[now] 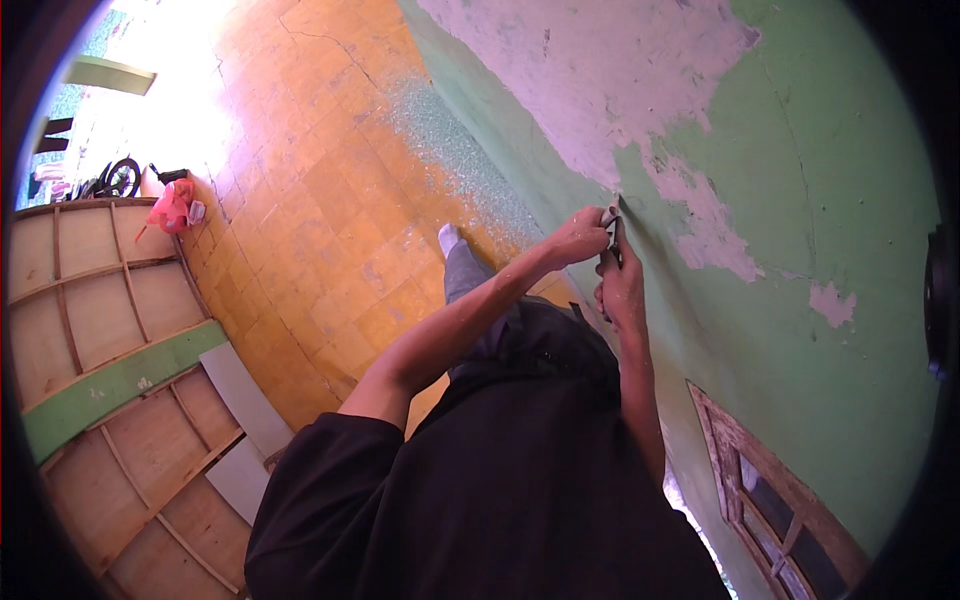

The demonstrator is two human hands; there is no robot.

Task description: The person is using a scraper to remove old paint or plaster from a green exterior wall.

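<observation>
A metal scraper (616, 208) is held against the green painted wall (757, 330), its blade at the lower edge of a bare, whitish patch (600, 90). My right hand (622, 285) is wrapped around the scraper's handle, which is mostly hidden by the fingers. Just above it, my left hand (585, 236) is closed on the tool near the blade; its exact grip is too small to make out. To the right of the blade runs a narrower stripped strip (705, 210), with a small separate bare spot (832, 304) beyond it.
Pale green paint flakes (450, 150) litter the cracked orange tile floor (322, 202) along the wall base. A wood-framed plywood panel (97, 262) stands at left, near a pink plastic bag (174, 206) and a wheel (122, 178). A worn wooden window frame (724, 442) is lower right.
</observation>
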